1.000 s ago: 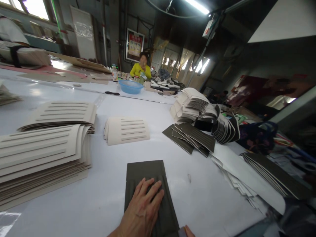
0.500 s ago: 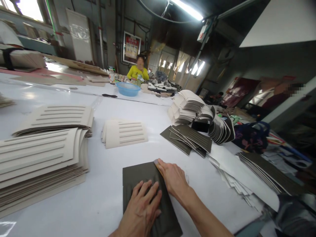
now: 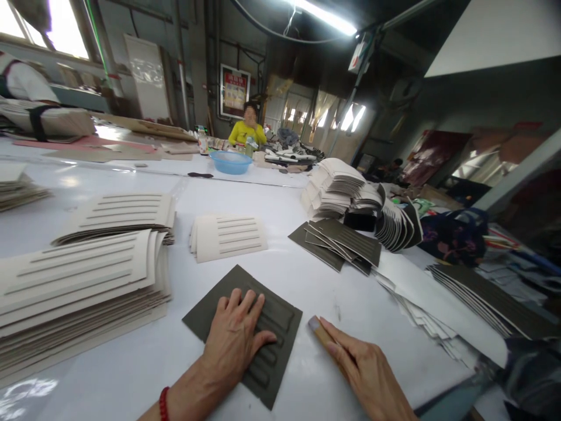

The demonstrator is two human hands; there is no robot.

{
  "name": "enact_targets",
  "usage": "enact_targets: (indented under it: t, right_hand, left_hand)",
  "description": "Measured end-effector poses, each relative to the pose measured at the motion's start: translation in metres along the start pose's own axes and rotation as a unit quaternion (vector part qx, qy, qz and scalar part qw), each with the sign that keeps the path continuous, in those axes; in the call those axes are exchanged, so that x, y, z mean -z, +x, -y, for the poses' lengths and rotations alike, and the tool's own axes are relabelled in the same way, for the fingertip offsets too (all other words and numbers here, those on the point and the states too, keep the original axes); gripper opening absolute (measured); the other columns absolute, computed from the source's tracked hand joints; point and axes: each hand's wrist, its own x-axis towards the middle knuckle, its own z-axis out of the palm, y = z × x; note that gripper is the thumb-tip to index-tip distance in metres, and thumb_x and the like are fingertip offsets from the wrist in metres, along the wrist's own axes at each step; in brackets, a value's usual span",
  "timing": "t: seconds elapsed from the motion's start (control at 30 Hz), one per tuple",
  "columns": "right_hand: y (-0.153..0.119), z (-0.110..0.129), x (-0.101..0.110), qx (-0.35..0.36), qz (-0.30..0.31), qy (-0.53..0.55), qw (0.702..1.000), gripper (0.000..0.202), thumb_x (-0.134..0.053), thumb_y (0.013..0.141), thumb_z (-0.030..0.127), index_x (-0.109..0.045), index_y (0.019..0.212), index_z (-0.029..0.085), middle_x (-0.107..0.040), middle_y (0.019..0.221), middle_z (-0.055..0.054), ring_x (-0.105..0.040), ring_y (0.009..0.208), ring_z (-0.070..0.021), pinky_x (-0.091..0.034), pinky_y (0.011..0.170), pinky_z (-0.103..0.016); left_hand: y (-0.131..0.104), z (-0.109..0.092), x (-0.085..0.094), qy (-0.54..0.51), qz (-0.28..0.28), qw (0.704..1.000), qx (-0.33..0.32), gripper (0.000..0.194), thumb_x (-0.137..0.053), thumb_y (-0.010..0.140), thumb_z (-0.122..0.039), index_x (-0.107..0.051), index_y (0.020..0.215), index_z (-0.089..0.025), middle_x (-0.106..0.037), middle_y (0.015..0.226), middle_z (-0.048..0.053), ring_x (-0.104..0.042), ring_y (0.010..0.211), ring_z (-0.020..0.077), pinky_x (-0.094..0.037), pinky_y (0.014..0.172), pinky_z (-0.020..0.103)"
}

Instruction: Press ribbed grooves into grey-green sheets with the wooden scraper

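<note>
A dark grey-green sheet (image 3: pixel 280 327) with raised parallel ridges lies turned at an angle on the white table. My left hand (image 3: pixel 232 333) rests flat on it, fingers spread, thumb out across the ridges. Just right of the sheet, my right hand (image 3: pixel 363 362) is closed round a flat tan tool with a grey end (image 3: pixel 322 334); its exact kind is unclear. That tool is apart from the sheet. Farther off, more dark ridged sheets (image 3: pixel 335 242) overlap in a loose pile. A small stack of cream ridged sheets (image 3: pixel 232 237) lies beyond my left hand.
Tall stacks of cream ridged sheets (image 3: pixel 87 280) stand at the left. Curved cream pieces (image 3: pixel 335 181) are piled at the back right, with white sheets (image 3: pixel 438 304) along the right edge. A blue basin (image 3: pixel 230 162) sits near a seated person in yellow (image 3: pixel 248 133).
The dark sheet has turned and its near end has swung right. My right hand, with the tan tool, has come off the sheet's edge and moved right and nearer.
</note>
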Motion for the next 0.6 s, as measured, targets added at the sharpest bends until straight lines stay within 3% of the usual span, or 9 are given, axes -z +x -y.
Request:
enact_targets:
  t: [0.17, 0.23, 0.33, 0.47, 0.53, 0.6]
  right_hand:
    - [0.017, 0.025, -0.019, 0.001, -0.056, -0.123, 0.991, 0.041, -0.040, 0.101, 0.040, -0.049, 0.141, 0.036, -0.071, 0.116, -0.001, -0.071, 0.096, -0.0220, -0.055, 0.086, -0.031]
    - [0.033, 0.037, -0.026, -0.003, -0.052, -0.211, 0.976, 0.042, -0.043, 0.101, 0.032, -0.046, 0.142, 0.036, -0.075, 0.101, -0.003, -0.073, 0.080, -0.0229, -0.058, 0.074, -0.032]
    - [0.049, 0.042, -0.024, -0.040, -0.070, -0.281, 0.956, 0.042, -0.042, 0.101, 0.028, -0.048, 0.143, 0.032, -0.076, 0.090, -0.008, -0.073, 0.074, -0.0268, -0.057, 0.067, -0.036]
    - [0.042, 0.034, -0.010, -0.020, -0.079, -0.175, 0.981, 0.040, -0.037, 0.103, 0.033, -0.055, 0.138, 0.027, -0.072, 0.112, -0.008, -0.071, 0.095, -0.0251, -0.056, 0.079, -0.033]
    - [0.025, 0.031, -0.009, 0.000, -0.066, -0.079, 0.995, 0.041, -0.035, 0.103, 0.035, -0.053, 0.139, 0.028, -0.066, 0.125, -0.005, -0.069, 0.103, -0.0224, -0.055, 0.085, -0.031]
    - [0.002, 0.028, -0.014, 0.010, -0.050, -0.038, 0.998, 0.042, -0.036, 0.101, 0.036, -0.054, 0.138, 0.029, -0.067, 0.122, -0.003, -0.070, 0.100, -0.0218, -0.056, 0.083, -0.030]
  left_hand:
    - [-0.005, -0.010, -0.001, 0.024, -0.001, 1.000, 0.011, 0.064, -0.069, 0.081, -0.056, -0.059, 0.129, -0.015, -0.062, 0.118, 0.011, -0.051, 0.108, 0.0336, -0.043, 0.088, 0.049]
    - [-0.006, -0.013, -0.001, 0.028, -0.001, 1.000, 0.012, 0.057, -0.068, 0.083, -0.051, -0.060, 0.127, -0.015, -0.062, 0.117, 0.011, -0.051, 0.107, 0.0321, -0.044, 0.087, 0.047]
    - [-0.008, -0.015, -0.001, 0.038, -0.002, 0.999, 0.009, 0.044, -0.067, 0.086, -0.046, -0.064, 0.118, -0.016, -0.062, 0.113, 0.010, -0.053, 0.103, 0.0300, -0.045, 0.086, 0.045]
    - [-0.009, -0.014, -0.002, 0.055, -0.023, 0.998, -0.001, 0.042, -0.068, 0.086, -0.043, -0.064, 0.121, -0.020, -0.062, 0.112, 0.010, -0.055, 0.101, 0.0301, -0.046, 0.085, 0.045]
    - [-0.010, -0.013, -0.003, 0.054, -0.034, 0.998, -0.009, 0.045, -0.068, 0.086, -0.043, -0.060, 0.128, -0.026, -0.062, 0.112, 0.010, -0.056, 0.100, 0.0305, -0.047, 0.084, 0.046]
    - [-0.011, -0.015, -0.004, 0.054, -0.036, 0.998, -0.008, 0.045, -0.066, 0.087, -0.043, -0.059, 0.129, -0.028, -0.062, 0.111, 0.010, -0.056, 0.101, 0.0313, -0.047, 0.082, 0.046]
